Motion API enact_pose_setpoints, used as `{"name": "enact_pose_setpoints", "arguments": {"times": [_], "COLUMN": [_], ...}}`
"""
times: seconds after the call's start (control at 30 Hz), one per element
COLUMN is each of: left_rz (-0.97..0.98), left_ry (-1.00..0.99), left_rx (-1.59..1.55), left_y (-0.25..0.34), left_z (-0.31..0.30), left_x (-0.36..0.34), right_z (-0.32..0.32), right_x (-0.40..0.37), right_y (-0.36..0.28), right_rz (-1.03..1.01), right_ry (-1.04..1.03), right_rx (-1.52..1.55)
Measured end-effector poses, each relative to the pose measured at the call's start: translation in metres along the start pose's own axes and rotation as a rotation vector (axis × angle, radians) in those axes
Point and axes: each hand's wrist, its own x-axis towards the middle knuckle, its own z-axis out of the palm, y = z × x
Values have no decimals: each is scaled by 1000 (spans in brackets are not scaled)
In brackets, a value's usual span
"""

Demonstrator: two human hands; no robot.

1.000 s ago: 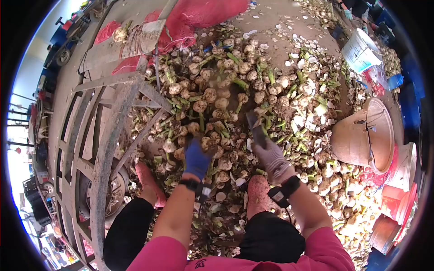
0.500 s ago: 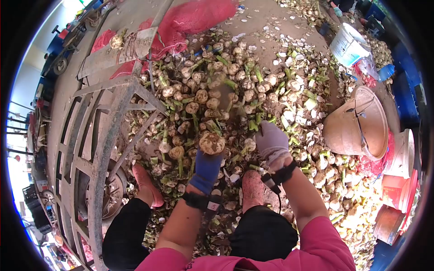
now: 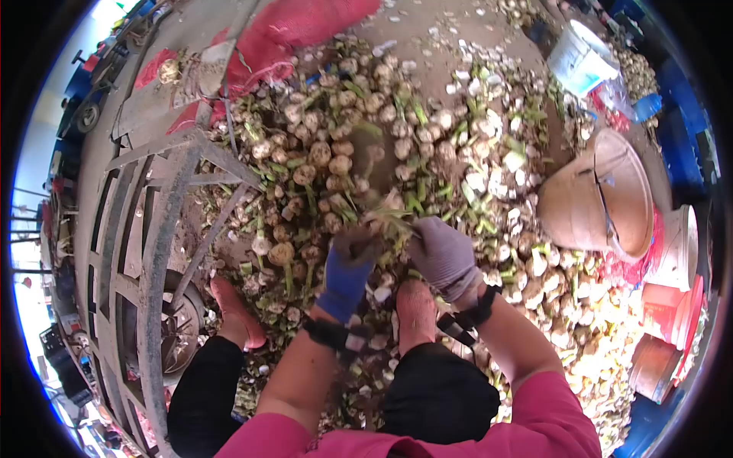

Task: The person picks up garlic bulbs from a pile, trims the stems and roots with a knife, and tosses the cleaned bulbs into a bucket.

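My left hand (image 3: pixel 351 263), in a blue glove with dark, dirty fingers, is closed at the near end of a blurred, pale green leafy stalk (image 3: pixel 388 221). My right hand (image 3: pixel 444 258), in a greyish-lilac glove, is closed against the right side of the same leafy material. The hands are close together, with the stalk between and just above them. No round bulb shows clearly in either grip. Around and beyond them lie several pale, soil-marked bulbs (image 3: pixel 319 153) with green stems.
A metal frame (image 3: pixel 172 221) with a wheel (image 3: pixel 179 324) stands left. Red mesh sacking (image 3: pixel 305 27) lies beyond the bulbs. At right are a tan bucket (image 3: pixel 588 200), a white bucket (image 3: pixel 582 65) and a red container (image 3: pixel 668 313). Peelings litter the ground.
The round bulb seen on my left hand is no longer clearly visible; leafy material shows there. My right hand has moved left and nearer to my left hand. The view has shifted slightly.
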Motion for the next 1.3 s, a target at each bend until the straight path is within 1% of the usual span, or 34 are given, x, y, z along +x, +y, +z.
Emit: {"name": "enact_pose_setpoints", "arguments": {"times": [0.03, 0.07, 0.1, 0.17, 0.2, 0.23, 0.27, 0.3, 0.37, 0.43, 0.47, 0.5, 0.53, 0.57, 0.6, 0.63, 0.67, 0.7, 0.73, 0.77, 0.8, 0.83, 0.9, 0.93, 0.97, 1.0, 1.03, 1.07, 1.1, 1.13, 1.17, 1.2, 1.23, 1.3], "left_rz": [-66, -219, -147, -51, 176, 330, 483, 530, 626, 286, 111, 30, -55, -79, -98, -118, -94, -81, -68, -102, -123, -145, -136, -106, -75, -80, -83, -95, -124, -79, -52, 15, -9, -56], "left_ry": [20, -91, -64, -8, 10, 54, 92, 37, -73, -315, -443, -493, -542, -514, -478, -444, -419, -383, -329, -292, -253, -216, -130, -77, -23, 58, 49, 43, 34, -56, -153, -153, -150, -144], "left_rx": [107, 399, 388, 368, 882, 900, 912, 967, 1074, 1275, 1368, 1511, 1652, 1460, 1268, 1080, 779, 477, 177, 91, 5, -80, -30, 103, 237, 292, 257, 218, 180, -5, -195, 2, 11, 30], "left_y": [3, -8, -7, -12, 10, 20, 27, 37, 47, 29, 21, -13, -55, -77, -92, -92, -94, -81, -74, -74, -74, -74, -66, -38, -19, -30, -33, -38, -49, -81, -115, -121, -127, -133], "left_z": [-5, -20, -23, -31, -32, -24, -17, -5, 22, 51, 65, 68, 62, 51, 34, 28, 29, 35, 37, 35, 35, 34, 30, 33, 32, 21, 15, 10, 2, -12, -26, -26, -30, -35], "left_x": [-5, 0, 7, 1, 12, 25, 39, 55, 80, 88, 89, 83, 71, 64, 59, 53, 43, 27, 11, 2, -4, -8, -8, -8, -7, -3, 3, 7, 5, 2, -1, -4, -6, -12], "right_z": [1, -1, 0, 22, 12, 3, 13, 25, 14, 2, 14, 1, 3, 5, 8, 9, 15, 13, 10, -2, 22, 14, -1, -15, -7, -10, -21, -29, -30, -34, -23, -16, -10, -4], "right_x": [-2, 2, 10, 7, 5, -1, -11, -17, -22, -26, -39, -37, -40, -42, -42, -40, -37, -33, -28, -13, -6, -20, -11, 5, 8, 8, 15, 8, 6, -1, -12, -15, -14, -12], "right_y": [-8, -3, 4, 66, 77, 87, 115, 139, 127, 101, 116, 93, 95, 100, 106, 108, 108, 94, 73, 35, 18, 14, 18, 14, 38, 39, 24, 2, -16, -37, -36, -37, -37, -28], "right_rz": [-19, 189, 381, 613, 672, 738, 728, 707, 811, 898, 780, 811, 799, 782, 811, 843, 981, 961, 939, 972, 681, 583, 315, 398, 432, 418, 404, 314, 128, -82, -323, -378, -437, -477], "right_ry": [51, -32, -122, -48, 22, 91, 167, 253, 201, 117, 112, 96, 101, 105, 99, 93, 76, 19, -108, -268, -172, -274, -218, -240, -143, -142, -135, -149, -263, -276, -138, -112, -86, -199], "right_rx": [75, 118, 165, 340, 344, 345, 422, 497, 521, 552, 452, 448, 407, 365, 409, 457, 659, 740, 775, 668, 755, 648, 344, 202, 83, -31, -147, -81, -135, -148, -137, -188, -237, -256]}}
